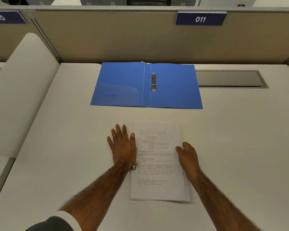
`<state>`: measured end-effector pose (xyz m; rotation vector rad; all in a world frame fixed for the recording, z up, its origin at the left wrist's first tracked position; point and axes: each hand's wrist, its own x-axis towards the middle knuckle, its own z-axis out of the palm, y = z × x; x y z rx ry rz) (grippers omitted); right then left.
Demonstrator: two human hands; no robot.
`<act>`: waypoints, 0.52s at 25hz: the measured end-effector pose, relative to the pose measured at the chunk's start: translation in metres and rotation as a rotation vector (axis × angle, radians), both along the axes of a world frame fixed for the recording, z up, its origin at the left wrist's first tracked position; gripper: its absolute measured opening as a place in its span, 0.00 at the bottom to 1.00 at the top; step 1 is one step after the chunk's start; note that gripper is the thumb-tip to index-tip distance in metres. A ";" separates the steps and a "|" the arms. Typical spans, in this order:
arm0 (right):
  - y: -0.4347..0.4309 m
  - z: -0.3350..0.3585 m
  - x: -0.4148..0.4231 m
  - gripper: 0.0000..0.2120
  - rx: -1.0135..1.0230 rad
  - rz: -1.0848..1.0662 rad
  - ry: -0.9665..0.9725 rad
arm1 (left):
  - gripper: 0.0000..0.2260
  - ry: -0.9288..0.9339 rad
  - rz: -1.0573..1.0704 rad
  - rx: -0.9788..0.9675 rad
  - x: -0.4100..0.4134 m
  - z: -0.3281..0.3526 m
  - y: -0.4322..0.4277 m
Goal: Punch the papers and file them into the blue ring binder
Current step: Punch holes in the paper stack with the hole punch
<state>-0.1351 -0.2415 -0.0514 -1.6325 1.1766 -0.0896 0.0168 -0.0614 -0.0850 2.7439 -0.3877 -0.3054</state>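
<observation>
Down at the near middle of the table (240, 130), a stack of papers (157, 164), printed side up, long axis running straight away from the body. Flanked on both sides. Pressing flat on the table just beside the stack's left edge with the left hand (122, 147), fingers (118, 130) straight and spread, gripping nothing, thumb just touching the margin. Pinching the right edge about halfway along with the right hand (188, 155), fingers curled round the rim, thumb on top. Dead ahead, well apart from the stack, the blue ring binder (120, 84), lying open and flat, with the rings (153, 82) roughly in line with the papers' long axis. Cannot tell from here whether sprung open or closed. Peeking out under the left wrist at the stack's left edge, something small and metallic (134, 166), too hidden to call a punch or not. No holes to be seen down the left margin, so punching probably yet to come. Better placed for a lift with the right hand, already on the sheets. Likely a straight push forward to the rings afterwards, left margin leading onto them, no turn needed.
</observation>
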 end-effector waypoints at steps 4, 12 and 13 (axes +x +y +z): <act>-0.003 -0.002 -0.002 0.07 0.025 0.003 0.007 | 0.30 -0.041 -0.014 0.047 0.003 -0.009 -0.001; -0.001 0.013 -0.002 0.06 0.058 0.039 -0.030 | 0.30 -0.019 -0.013 0.021 0.002 0.008 -0.008; -0.001 0.016 -0.003 0.07 0.069 0.046 -0.035 | 0.29 -0.011 0.000 -0.039 0.000 0.017 -0.008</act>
